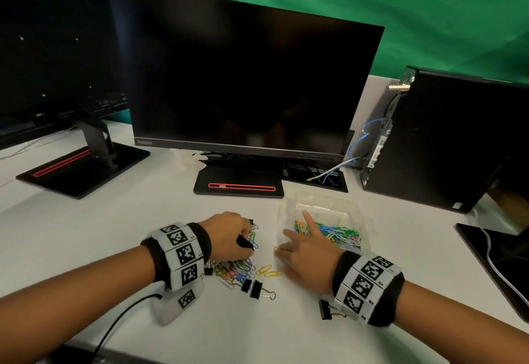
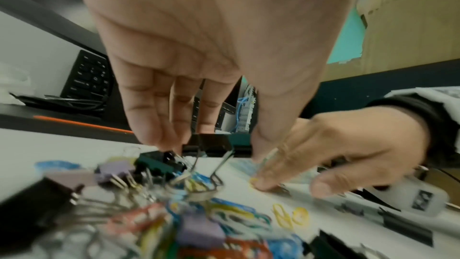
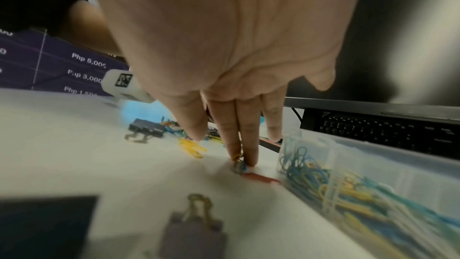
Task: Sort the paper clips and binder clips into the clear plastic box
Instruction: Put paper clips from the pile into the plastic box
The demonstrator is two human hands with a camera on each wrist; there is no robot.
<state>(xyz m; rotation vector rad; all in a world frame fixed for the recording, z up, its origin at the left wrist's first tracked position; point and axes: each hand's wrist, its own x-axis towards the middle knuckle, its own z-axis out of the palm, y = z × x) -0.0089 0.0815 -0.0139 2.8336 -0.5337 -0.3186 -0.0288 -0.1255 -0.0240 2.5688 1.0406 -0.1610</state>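
A clear plastic box [image 1: 323,203] sits right of centre on the white desk and holds several coloured paper clips [image 1: 335,233]. Left of it lies a mixed pile of clips [image 1: 234,270], with two yellow paper clips [image 1: 267,271] and black binder clips [image 1: 254,288] at its edge. My left hand [image 1: 249,232] hovers over the pile's far end and pinches a black binder clip [image 2: 216,143] between fingers and thumb. My right hand [image 1: 292,237] lies spread beside the box, its straight fingertips [image 3: 248,161] pressing a small paper clip [image 3: 237,166] onto the desk.
A dark monitor [image 1: 243,77] on its stand base [image 1: 239,186] rises just behind the box. A second monitor [image 1: 51,49] stands at the left and a black computer tower [image 1: 446,140] at the right. Another binder clip [image 1: 326,308] lies beside my right wrist.
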